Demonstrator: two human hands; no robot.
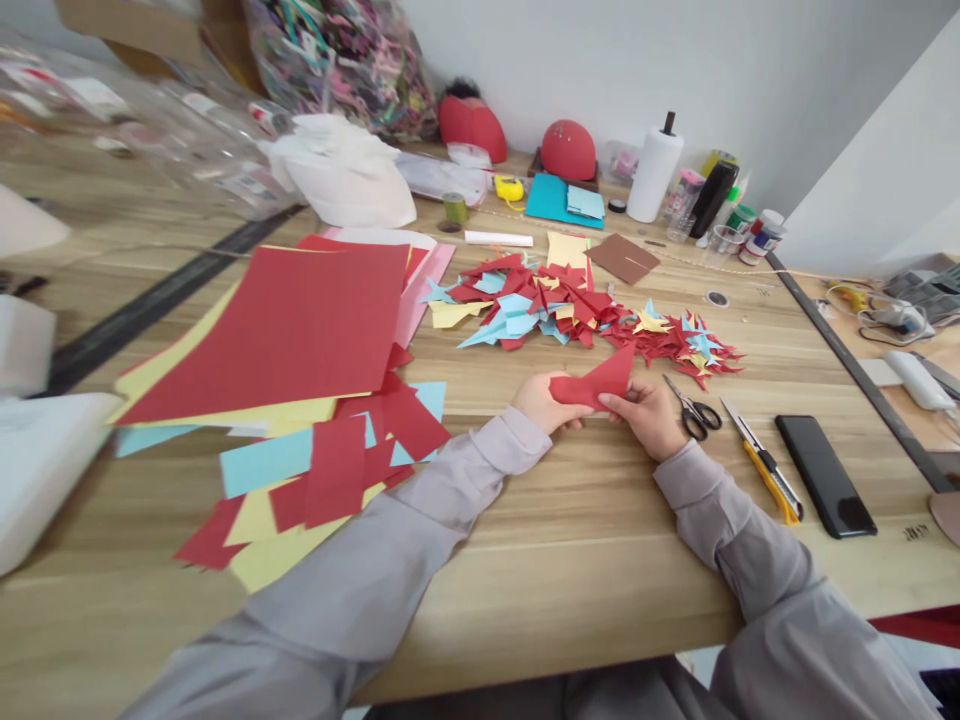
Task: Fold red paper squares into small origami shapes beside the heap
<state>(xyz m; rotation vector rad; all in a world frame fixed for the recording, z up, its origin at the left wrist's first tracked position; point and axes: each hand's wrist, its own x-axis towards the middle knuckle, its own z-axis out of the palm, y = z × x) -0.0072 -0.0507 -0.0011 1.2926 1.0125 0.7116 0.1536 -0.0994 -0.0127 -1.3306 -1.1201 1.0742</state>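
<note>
Red folded paper (589, 388) was held over the surface (555, 570), between the left fingers (576, 411) and the right fingers (615, 403). The left fingers pinched its left end; the right fingers pinched its lower right edge, below a flap (619, 367) that rose to a point. Right of this paper lay black scissors (696, 416), then a yellow cutter (763, 463) and a dark phone (825, 475). Left of it, cut strips (337, 470) overlapped in red, blue and yellow. Beyond the paper spread a heap of small folded pieces (517, 312); farther stood a white cylinder (655, 175).
</note>
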